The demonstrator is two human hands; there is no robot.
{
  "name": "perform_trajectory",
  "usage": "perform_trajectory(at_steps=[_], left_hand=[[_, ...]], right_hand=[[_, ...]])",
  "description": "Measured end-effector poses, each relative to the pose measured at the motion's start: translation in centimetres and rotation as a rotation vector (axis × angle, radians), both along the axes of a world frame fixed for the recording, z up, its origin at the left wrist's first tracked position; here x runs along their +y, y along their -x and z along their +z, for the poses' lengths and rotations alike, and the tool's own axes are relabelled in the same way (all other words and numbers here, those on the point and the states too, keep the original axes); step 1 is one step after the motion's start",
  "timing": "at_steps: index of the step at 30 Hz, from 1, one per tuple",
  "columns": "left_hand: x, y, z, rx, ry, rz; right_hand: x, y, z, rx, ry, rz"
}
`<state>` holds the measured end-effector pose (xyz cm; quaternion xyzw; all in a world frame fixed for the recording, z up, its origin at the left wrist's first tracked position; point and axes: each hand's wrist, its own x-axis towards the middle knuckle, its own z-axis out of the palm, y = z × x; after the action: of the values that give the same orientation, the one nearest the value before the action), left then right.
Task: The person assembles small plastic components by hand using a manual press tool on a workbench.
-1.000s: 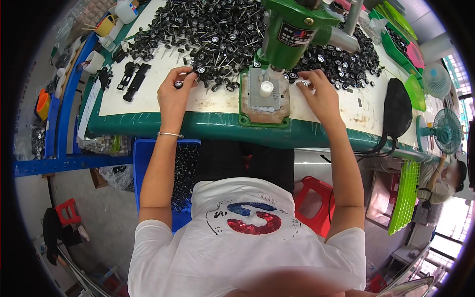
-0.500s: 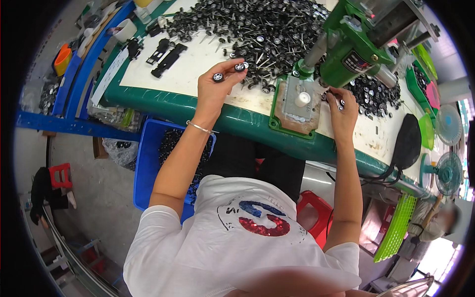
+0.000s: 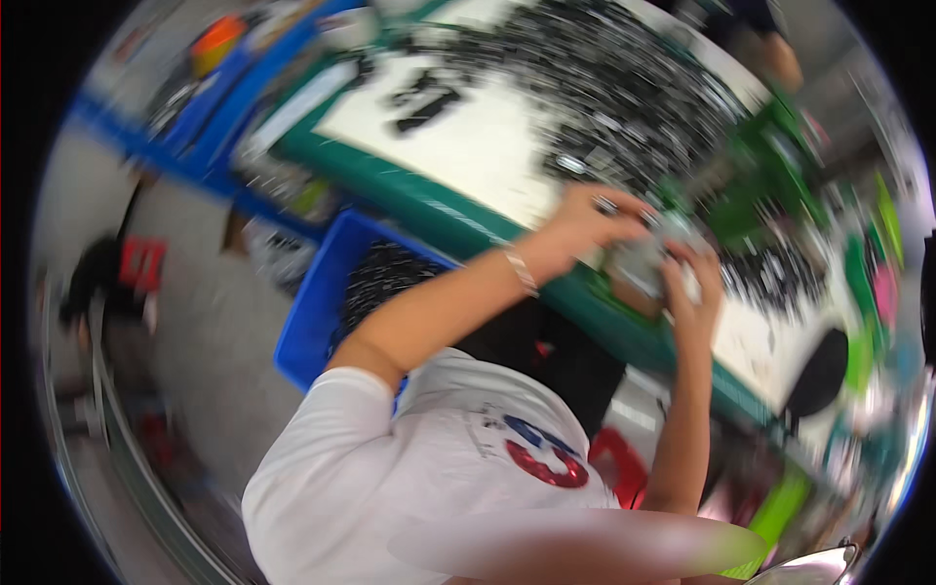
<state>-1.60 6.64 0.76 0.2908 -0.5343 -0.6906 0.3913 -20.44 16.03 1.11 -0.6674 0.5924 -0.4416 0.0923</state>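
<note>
You are seated at a workbench with a white top and a green front edge, seen from above in a picture heavily smeared by motion. Your left hand is raised over the bench, near its front edge, with the fingers curled in; a small dark and silver part seems to sit at the fingertips, but the blur keeps you from being sure it is gripped. A thin bracelet circles that wrist. Your right hand is just beside the left, its fingers bent around a pale grey base plate at the foot of a green press machine; whether they clamp it or only rest on it cannot be told.

A wide heap of small black parts covers the bench behind both hands. Two longer black pieces lie apart on the white surface to the left. Below the bench edge, beside your left elbow, stands a blue bin holding more dark parts. A red stool shows under your right arm.
</note>
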Motion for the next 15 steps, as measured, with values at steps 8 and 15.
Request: perform_trajectory(at_steps=[8,15], left_hand=[[2.8,-2.4,-0.2,-0.044,-0.014,0.176],[3.4,-3.8,0.0,-0.062,0.098,0.180]], right_hand=[[-0.6,1.7,-3.4,-0.350,-0.124,0.033],[-0.4,0.5,-2.0,-0.315,-0.137,0.051]])
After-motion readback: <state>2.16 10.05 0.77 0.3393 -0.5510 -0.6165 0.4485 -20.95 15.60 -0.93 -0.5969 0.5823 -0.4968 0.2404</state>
